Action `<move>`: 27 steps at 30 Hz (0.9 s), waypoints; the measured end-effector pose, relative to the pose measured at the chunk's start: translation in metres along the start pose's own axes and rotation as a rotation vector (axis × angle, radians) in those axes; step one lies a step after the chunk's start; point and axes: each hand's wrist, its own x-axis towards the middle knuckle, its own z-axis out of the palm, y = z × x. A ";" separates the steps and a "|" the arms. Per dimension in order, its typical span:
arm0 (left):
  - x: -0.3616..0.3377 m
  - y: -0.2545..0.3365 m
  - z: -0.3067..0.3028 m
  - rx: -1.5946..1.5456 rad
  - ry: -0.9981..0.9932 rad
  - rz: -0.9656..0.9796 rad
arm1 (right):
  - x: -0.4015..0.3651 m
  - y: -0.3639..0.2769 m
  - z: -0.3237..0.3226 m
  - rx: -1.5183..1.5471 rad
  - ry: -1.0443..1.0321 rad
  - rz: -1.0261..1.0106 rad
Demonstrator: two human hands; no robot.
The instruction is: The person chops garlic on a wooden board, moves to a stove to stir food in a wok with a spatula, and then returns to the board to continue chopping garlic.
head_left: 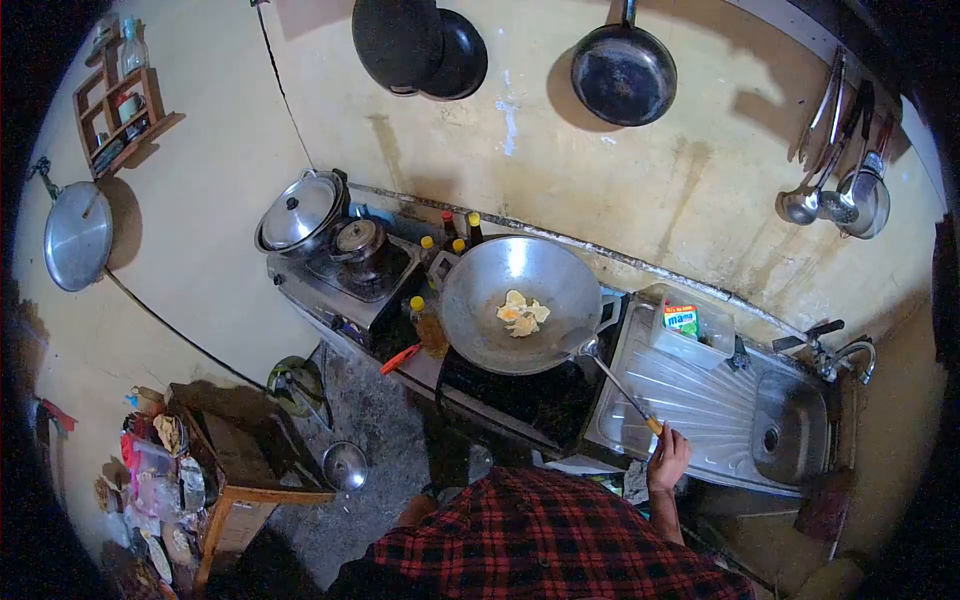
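Note:
A large metal wok (470,310) stands on the stove, with several pale, cooked-looking pieces of food (522,314) lying in its middle. My right hand (669,460) is closed round the wooden handle end of a long metal ladle (622,388). The ladle's head is at the wok's lower right edge, beside the wok's right handle. On the other side, my left forearm (417,510) shows in part next to the plaid shirt, low in the view. The left hand's fingers are hidden.
Left of the wok are bottles (417,304), a red-handled tool (402,358), a kettle (358,240) and a lidded pot (300,210). A plastic container (693,350) sits by the sink (790,425). Pans (624,75) and ladles (803,206) hang on the wall.

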 end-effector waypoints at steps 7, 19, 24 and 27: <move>0.003 -0.008 0.003 0.021 -0.049 -0.019 | -0.014 0.014 0.023 0.036 -0.083 0.069; 0.012 -0.068 -0.006 0.059 -0.119 -0.099 | -0.028 0.008 0.067 -0.251 -0.283 0.328; 0.023 -0.104 -0.024 0.087 -0.147 -0.106 | -0.027 -0.012 0.073 -0.332 -0.304 0.483; 0.016 -0.125 -0.023 0.082 -0.175 -0.110 | -0.030 -0.041 0.078 -0.280 -0.191 0.521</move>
